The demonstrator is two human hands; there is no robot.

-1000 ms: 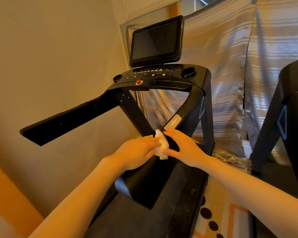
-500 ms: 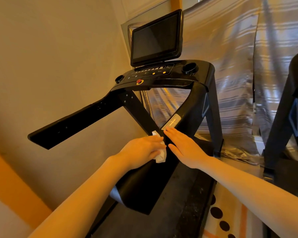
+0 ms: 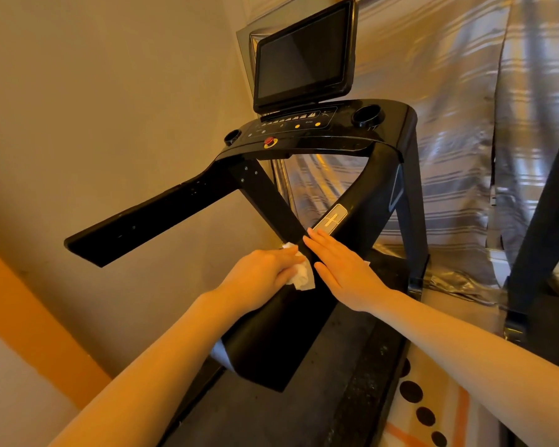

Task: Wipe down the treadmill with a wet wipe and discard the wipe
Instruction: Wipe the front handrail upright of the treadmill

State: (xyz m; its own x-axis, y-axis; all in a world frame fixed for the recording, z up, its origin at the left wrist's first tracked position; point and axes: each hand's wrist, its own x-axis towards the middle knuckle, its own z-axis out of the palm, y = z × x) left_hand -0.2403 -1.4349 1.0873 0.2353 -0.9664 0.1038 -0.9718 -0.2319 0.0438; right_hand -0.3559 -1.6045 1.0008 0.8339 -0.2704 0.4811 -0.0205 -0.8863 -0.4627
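Note:
A black treadmill fills the middle of the view, with a dark screen above its console and two handrails reaching toward me. My left hand presses a crumpled white wet wipe onto the right handrail, its fingers lying over the wipe. My right hand rests flat on the same rail with straight fingers, just right of the wipe and below a silver sensor plate. The left handrail sticks out free to the left.
A beige wall stands close on the left. Striped silvery curtains hang behind the treadmill. The dark running belt lies below my arms. Part of another black machine stands at the right edge, over a patterned floor mat.
Both hands slid a little up the right handrail toward the sensor plate. My right hand let go of the wipe and flattened on the rail; my left hand keeps the wipe.

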